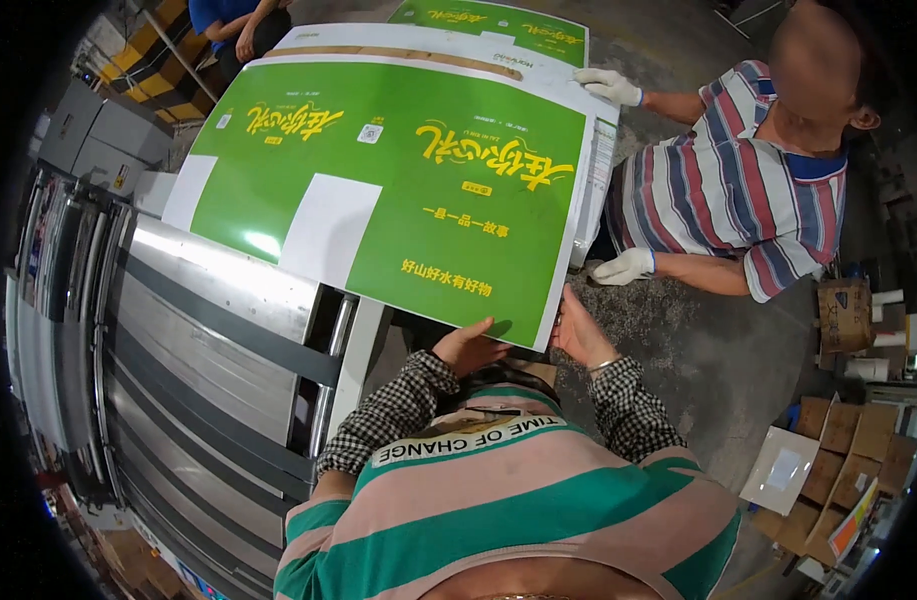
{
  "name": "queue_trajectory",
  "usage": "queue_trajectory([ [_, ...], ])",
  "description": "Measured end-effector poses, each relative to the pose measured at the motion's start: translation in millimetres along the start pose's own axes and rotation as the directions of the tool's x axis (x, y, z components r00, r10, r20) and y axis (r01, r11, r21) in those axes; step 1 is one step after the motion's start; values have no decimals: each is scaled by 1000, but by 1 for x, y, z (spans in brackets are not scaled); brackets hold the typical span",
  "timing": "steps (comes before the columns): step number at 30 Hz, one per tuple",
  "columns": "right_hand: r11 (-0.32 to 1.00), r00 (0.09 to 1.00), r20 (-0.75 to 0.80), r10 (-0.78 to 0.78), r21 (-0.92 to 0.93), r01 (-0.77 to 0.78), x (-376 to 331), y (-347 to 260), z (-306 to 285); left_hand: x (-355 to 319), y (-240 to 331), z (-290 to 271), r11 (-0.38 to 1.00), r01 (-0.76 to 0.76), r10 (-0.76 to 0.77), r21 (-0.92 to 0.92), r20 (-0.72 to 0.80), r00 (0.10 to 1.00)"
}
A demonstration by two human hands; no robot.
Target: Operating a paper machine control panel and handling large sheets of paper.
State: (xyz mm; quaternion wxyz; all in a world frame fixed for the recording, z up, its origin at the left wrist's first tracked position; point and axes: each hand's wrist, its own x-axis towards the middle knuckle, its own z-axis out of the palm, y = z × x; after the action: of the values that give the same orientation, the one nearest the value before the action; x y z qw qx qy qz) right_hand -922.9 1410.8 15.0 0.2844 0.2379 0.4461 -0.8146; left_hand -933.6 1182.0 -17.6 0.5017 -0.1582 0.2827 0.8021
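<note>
The near edge of the green printed sheet point(403, 190) is pinched by the left hand point(468, 347), thumb on top. Its near right corner is flanked by the right hand point(584, 332), whose closure cannot be told; most sheet is spread far and left of both.

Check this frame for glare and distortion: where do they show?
Head view: white glare spot on the green sheet, near its edge by the metal panel; head view: paler sheen along that panel; head view: straight edges bow toward the picture's rim.
</note>
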Motion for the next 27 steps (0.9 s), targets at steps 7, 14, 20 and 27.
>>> queue_trajectory([
  [7, 926, 986, 71, -151, 358, 116, -12, 8, 12, -22, 22, 40, 989, -147, 145, 10, 101, 984],
  [14, 989, 990, 45, -137, 70, 133, 4, 95, 18, -11, 21, 27, 980, -180, 190, -78, 134, 973],
  [20, 983, 985, -107, 137, -105, -148, 108, 72, 60, -34, 62, 89, 964, -252, 261, -89, 111, 959],
  [27, 941, 957, -38, 289, -176, -291, 115, 123, 33, -36, 84, 83, 982, -186, 190, -43, 112, 975],
])
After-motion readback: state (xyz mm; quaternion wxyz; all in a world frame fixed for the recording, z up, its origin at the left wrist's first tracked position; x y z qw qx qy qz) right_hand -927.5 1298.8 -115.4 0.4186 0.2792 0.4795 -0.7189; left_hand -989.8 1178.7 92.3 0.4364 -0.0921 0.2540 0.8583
